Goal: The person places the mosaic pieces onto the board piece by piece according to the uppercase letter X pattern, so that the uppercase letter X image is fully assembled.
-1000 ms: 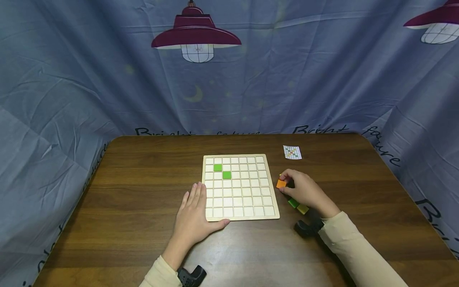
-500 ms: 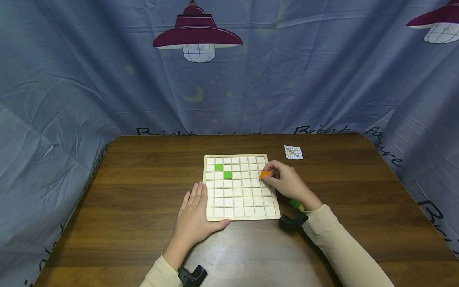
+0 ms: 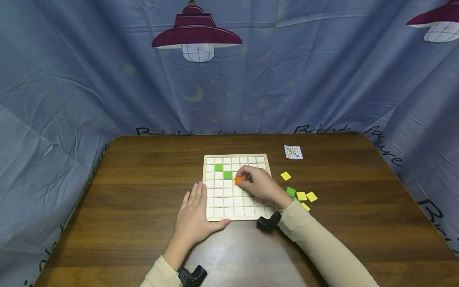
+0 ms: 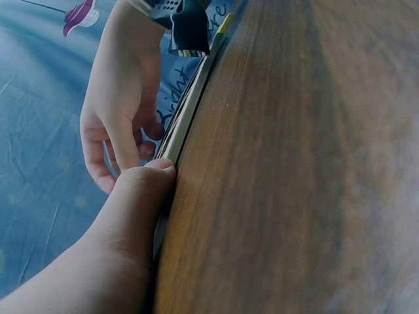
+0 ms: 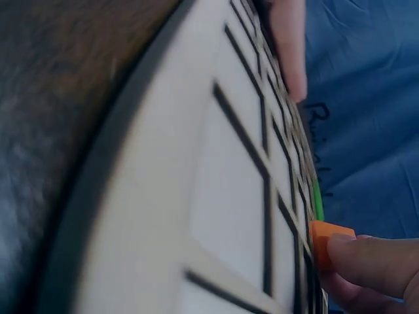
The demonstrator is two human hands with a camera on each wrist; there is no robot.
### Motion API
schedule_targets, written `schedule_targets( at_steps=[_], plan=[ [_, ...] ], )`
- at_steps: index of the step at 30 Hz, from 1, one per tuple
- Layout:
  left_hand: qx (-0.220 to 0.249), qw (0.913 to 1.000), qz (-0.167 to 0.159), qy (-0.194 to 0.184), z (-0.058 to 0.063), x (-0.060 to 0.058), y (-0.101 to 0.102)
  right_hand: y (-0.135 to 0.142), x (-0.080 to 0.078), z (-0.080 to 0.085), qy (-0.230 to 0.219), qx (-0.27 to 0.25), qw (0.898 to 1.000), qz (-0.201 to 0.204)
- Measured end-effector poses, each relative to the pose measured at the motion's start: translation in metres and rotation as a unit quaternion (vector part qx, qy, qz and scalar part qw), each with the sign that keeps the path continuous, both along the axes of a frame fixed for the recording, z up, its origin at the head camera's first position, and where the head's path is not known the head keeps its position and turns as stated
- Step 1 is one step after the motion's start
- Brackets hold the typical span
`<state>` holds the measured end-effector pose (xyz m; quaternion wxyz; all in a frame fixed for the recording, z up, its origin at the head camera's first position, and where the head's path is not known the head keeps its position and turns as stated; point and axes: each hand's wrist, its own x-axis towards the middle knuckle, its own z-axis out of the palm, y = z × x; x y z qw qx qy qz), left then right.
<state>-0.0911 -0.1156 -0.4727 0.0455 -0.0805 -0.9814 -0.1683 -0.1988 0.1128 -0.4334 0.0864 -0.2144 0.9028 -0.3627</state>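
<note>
A pale wooden grid board (image 3: 236,219) with white square cells lies on the table. Two green tiles, an upper one (image 3: 218,167) and a lower one (image 3: 227,175), sit diagonally in its upper left cells. My right hand (image 3: 261,184) pinches an orange square tile (image 3: 238,181) between thumb and fingers, close over the board, just right of and below the lower green tile. In the right wrist view the orange tile (image 5: 329,243) is right at the board's surface. My left hand (image 3: 193,217) lies with straight fingers along the board's left edge, its thumb at the front edge.
Right of the board lie loose yellow tiles (image 3: 312,196) and green tiles (image 3: 291,191), partly behind the right wrist. One yellow tile (image 3: 285,175) lies apart. A small printed grid card (image 3: 293,152) is farther back. A blue curtain (image 3: 251,87) hangs behind the table (image 3: 154,167).
My right hand has carried the orange tile leftward from the loose tiles to over the board's middle, uncovering yellow and green tiles. The left hand has stayed in place.
</note>
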Motion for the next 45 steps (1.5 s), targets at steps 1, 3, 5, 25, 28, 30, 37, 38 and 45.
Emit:
schedule_targets(
  at_steps=[1,3,5,25,28,30,37,38,45],
  plan=[
    [0.001,1.0,0.0,0.001,0.0,0.0,0.0,-0.001,0.0,-0.001,0.005,0.006,1.0,0.002],
    [0.002,1.0,-0.001,0.001,0.001,0.0,0.0,-0.004,0.0,-0.002,0.011,0.015,1.0,0.002],
    [0.001,1.0,-0.001,0.001,0.001,0.0,0.0,-0.005,0.001,-0.002,0.015,0.02,1.0,0.003],
    [0.0,0.9999,0.003,-0.01,-0.001,0.0,0.001,0.002,0.016,0.002,0.054,0.071,0.995,0.032],
    [-0.001,1.0,0.004,-0.007,-0.001,0.001,0.0,0.011,0.021,0.004,0.073,0.078,0.994,0.037],
    [-0.001,1.0,0.004,-0.004,-0.001,0.0,0.0,0.019,0.023,0.006,0.09,0.079,0.992,0.032],
    [0.002,1.0,0.003,-0.002,0.0,0.001,0.0,0.067,0.032,0.011,0.101,0.11,0.988,-0.025],
    [0.002,1.0,0.003,-0.003,0.0,0.001,0.0,0.075,0.033,0.011,0.094,0.119,0.988,-0.036],
    [0.001,1.0,0.001,0.0,0.0,0.001,0.0,0.119,0.041,0.013,0.071,0.171,0.979,-0.084]
  ],
)
